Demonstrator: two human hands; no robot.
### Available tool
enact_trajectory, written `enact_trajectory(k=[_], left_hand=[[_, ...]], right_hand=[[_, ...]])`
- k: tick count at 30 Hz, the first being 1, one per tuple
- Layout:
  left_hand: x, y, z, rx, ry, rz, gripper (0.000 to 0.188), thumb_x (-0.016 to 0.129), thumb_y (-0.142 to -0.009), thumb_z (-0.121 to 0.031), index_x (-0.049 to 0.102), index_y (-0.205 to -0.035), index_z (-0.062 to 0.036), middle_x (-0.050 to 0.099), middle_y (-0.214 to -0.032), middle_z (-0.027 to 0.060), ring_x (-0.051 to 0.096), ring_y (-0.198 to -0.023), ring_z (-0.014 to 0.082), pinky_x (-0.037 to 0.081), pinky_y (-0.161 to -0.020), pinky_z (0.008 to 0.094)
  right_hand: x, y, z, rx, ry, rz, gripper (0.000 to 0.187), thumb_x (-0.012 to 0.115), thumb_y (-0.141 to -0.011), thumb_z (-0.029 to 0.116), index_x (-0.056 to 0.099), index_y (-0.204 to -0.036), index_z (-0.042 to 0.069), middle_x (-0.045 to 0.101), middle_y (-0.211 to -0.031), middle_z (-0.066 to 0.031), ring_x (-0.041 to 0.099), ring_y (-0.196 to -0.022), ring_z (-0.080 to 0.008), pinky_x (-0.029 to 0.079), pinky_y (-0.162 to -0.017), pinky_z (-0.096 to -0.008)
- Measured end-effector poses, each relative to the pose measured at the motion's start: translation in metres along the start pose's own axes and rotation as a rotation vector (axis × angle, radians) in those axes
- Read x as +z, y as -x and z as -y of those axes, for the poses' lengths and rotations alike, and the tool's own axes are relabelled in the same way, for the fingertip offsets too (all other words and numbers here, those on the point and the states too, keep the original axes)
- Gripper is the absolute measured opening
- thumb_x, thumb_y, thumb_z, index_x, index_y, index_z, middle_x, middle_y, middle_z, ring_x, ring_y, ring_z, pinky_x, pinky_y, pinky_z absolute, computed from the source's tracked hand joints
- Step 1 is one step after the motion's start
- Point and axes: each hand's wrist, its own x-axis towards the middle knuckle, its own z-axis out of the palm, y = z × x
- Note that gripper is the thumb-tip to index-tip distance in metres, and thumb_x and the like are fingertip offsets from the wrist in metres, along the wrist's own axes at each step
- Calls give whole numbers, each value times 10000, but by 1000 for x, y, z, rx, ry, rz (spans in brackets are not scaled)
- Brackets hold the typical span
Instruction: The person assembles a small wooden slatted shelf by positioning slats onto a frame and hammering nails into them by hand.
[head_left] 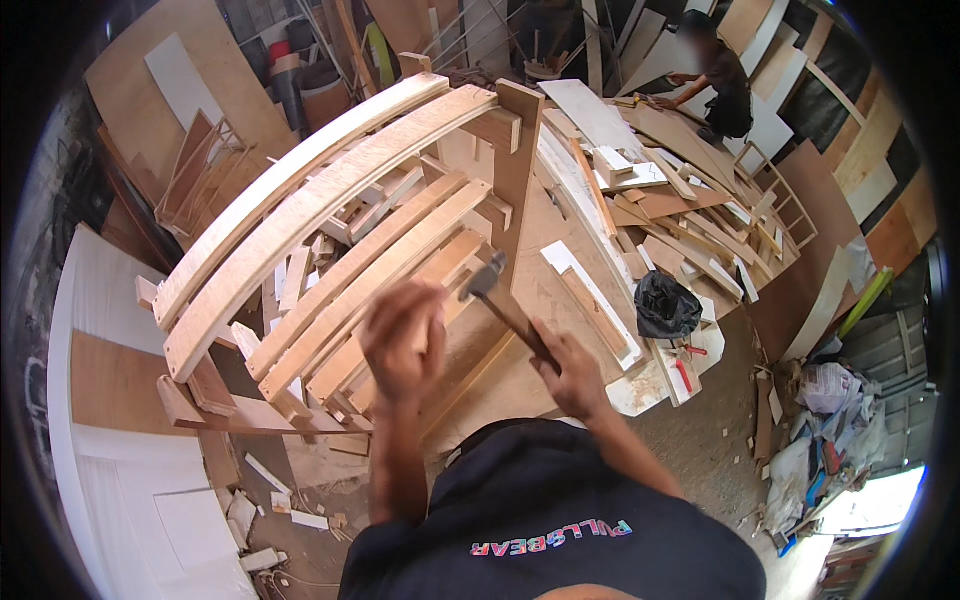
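My right hand is wrapped round the wooden handle of a hammer. Its metal head points up and left, close to my left hand. That hand is raised in front of the wooden slats with its fingers curled together; it is slightly blurred, and anything between the fingers is too small to make out. Before me stands a slatted wooden frame with long curved rails at its top and several parallel slats lower down. An upright board joins the rails at their right end. My left hand hides part of the lower slats.
Right of the frame, a work surface carries wood offcuts, a black plastic bag and red-handled tools. Another person crouches at the far right. White panels lean at left; scraps litter the floor.
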Motion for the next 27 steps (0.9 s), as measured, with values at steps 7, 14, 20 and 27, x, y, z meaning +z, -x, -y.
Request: enact_trajectory(k=[7,14,20,27], left_hand=[[92,224,3,-902,302,476,287,716,-1023,-232,758,-1195,-7,780,-1104,194,767,-1024,278,588,-914,382],[128,319,12,-1016,111,688,380,718,-999,-335,742,-1250,-50,755,-1230,166,741,-1119,315,557,-989,409],[152,329,-10,-819,-308,584,429,722,-945,-186,670,-1365,-114,648,-1401,173,561,-1375,358,437,-1154,470],[117,359,21,-744,-807,427,544,782,-854,-123,626,-1372,-70,592,-1379,171,527,-1353,351,425,-1140,475]], right_hand=[[61,74,-100,203,114,134,598,703,-988,266,536,-1561,220,668,-1122,-171,707,-957,-398,580,-825,-499],[63,99,-153,418,216,246,634,715,-962,255,521,-1561,175,665,-1154,-195,698,-1032,-426,574,-871,-525],[75,96,-210,407,251,212,650,704,-953,228,506,-1568,153,648,-1189,-218,677,-1065,-430,568,-897,-522],[84,107,-250,219,236,181,718,716,-910,125,475,-1586,124,603,-1259,-214,629,-1145,-423,547,-971,-497]])
